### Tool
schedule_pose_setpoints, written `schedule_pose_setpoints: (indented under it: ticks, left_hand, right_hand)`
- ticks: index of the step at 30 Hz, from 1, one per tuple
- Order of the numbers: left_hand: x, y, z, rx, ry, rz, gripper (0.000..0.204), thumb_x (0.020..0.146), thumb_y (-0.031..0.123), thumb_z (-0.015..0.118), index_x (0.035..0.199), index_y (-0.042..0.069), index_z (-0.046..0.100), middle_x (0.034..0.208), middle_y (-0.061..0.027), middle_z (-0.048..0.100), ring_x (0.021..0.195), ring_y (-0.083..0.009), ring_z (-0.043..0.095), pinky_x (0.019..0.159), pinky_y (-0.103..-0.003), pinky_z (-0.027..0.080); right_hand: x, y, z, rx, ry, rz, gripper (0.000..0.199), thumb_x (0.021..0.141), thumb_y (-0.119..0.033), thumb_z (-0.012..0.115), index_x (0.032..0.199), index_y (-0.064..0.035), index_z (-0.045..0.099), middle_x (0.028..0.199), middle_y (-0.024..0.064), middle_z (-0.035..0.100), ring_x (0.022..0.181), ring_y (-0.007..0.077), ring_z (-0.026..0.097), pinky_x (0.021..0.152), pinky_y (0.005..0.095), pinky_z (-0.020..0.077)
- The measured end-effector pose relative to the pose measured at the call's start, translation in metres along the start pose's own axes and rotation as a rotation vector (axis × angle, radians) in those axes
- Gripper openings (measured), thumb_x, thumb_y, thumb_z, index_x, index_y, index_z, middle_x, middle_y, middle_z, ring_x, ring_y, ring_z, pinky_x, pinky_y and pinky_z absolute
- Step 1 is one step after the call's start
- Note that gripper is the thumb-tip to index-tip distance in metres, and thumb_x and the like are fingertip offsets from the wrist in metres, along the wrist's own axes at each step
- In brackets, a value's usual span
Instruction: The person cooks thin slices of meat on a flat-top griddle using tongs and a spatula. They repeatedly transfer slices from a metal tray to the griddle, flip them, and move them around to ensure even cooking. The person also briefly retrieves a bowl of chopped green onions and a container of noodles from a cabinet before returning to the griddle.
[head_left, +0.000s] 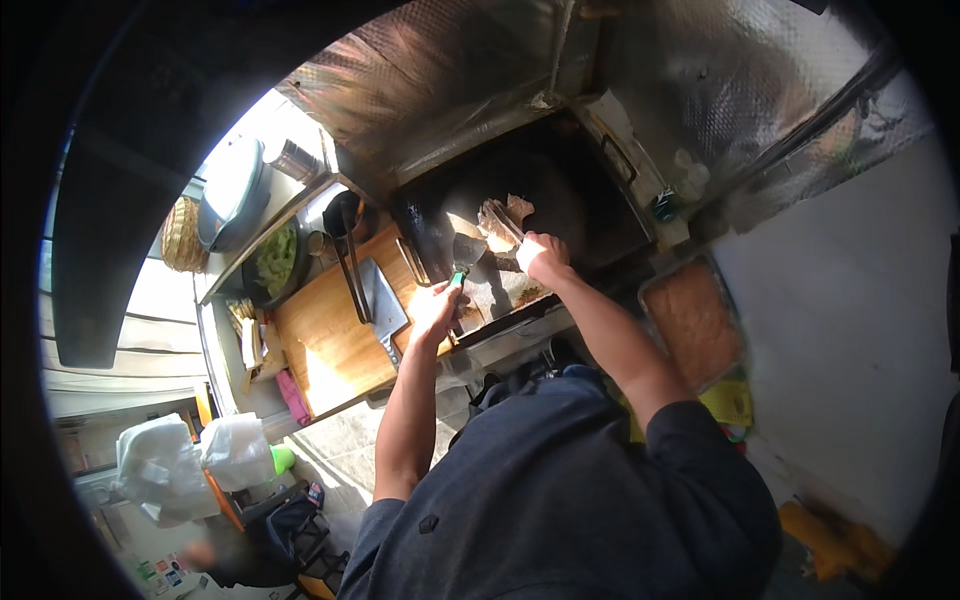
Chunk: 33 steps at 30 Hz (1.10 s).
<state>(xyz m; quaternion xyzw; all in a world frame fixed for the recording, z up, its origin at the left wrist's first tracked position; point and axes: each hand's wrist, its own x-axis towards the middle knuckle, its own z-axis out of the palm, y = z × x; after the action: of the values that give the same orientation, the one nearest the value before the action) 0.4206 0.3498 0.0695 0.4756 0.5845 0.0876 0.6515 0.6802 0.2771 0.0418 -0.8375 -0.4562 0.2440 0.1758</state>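
forearms [405, 420] extended into the scene from the near side, both bare beyond short dark sleeves [690, 440].

right arm: elbow bent and set out to the right; forearm slanted far and left across the near edge of the dark griddle [585, 185]. right hand [543, 258]: over the griddle, back of the hand facing the camera, fingers curled. grip: clamped on a slim metal utensil [507, 225], tongs-like in form. utensil pointed far and left, its end at the piece of food [519, 207]. could not tell whether it pinched the piece or only lay against it.

left arm: straighter, forearm running far with a slight lean to the right. left hand [432, 310]: nearer than the right hand, beside the griddle's near left corner. grip: fingers together, clamped on the green handle [459, 277] of a scraper [468, 248]. blade pointed far, over the griddle, just left of the right hand. contact between blade and griddle could not be made out.

food: pale brown, ragged-edged, on the griddle around its middle, on the far side of both hands.

surroundings: wooden board [325, 350] left of the griddle, a broad-bladed knife [384, 300] on its right part; pan of green vegetables [275, 262] farther left; shallow tray with brown contents [690, 320] on the right.
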Motion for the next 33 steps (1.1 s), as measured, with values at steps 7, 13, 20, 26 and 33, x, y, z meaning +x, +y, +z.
schedule_pose_setpoints:
  ticks: [7,13,20,26,33]
  left_hand:
    - [-0.031,-0.004,0.028,-0.112,-0.018,0.050,0.022,0.102,0.021,0.059,0.119,0.008,0.066,0.081,-0.0056,0.071,0.048,-0.0098,0.048,0.041,-0.026,0.037]
    - [-0.035,-0.017,0.019,-0.121,-0.065,-0.069,0.019,0.103,0.021,0.058,0.114,0.009,0.067,0.083,-0.0040,0.071,0.048,-0.0089,0.048,0.040,-0.025,0.035]
    - [-0.020,0.007,0.027,0.185,0.031,0.206,0.027,0.104,0.025,0.058,0.122,0.007,0.065,0.083,-0.0058,0.072,0.051,-0.0102,0.054,0.041,-0.029,0.038]
    - [0.065,0.025,0.032,0.268,0.051,0.467,0.043,0.100,0.022,0.062,0.132,-0.005,0.058,0.081,-0.0109,0.070,0.056,-0.0155,0.062,0.049,-0.030,0.049]
    - [0.067,0.045,0.026,0.160,-0.050,0.346,0.031,0.103,0.025,0.060,0.123,0.001,0.061,0.081,-0.0081,0.068,0.050,-0.0124,0.055,0.044,-0.027,0.042]
  right_hand:
    - [-0.007,-0.010,-0.011,0.075,0.024,0.003,0.024,0.092,-0.024,0.058,0.103,-0.0063,0.069,0.100,0.0247,0.073,0.098,0.0449,0.070,0.086,0.0524,0.0554]
    - [-0.062,0.018,-0.016,-0.040,0.115,-0.086,0.015,0.084,-0.013,0.062,0.090,-0.0006,0.067,0.080,0.0243,0.072,0.078,0.0428,0.073,0.072,0.0511,0.0593]
    - [-0.074,0.026,-0.019,-0.064,0.118,-0.088,0.016,0.084,-0.017,0.064,0.088,-0.0014,0.069,0.082,0.0243,0.073,0.079,0.0406,0.074,0.072,0.0497,0.0604]
    - [-0.083,0.028,-0.014,-0.057,0.082,-0.077,0.019,0.084,-0.019,0.064,0.091,-0.0022,0.069,0.087,0.0247,0.073,0.083,0.0427,0.073,0.075,0.0524,0.0591]
    - [-0.088,0.033,-0.003,-0.013,0.097,-0.034,0.022,0.085,-0.023,0.065,0.092,-0.0020,0.068,0.086,0.0236,0.073,0.082,0.0415,0.073,0.073,0.0517,0.0590]
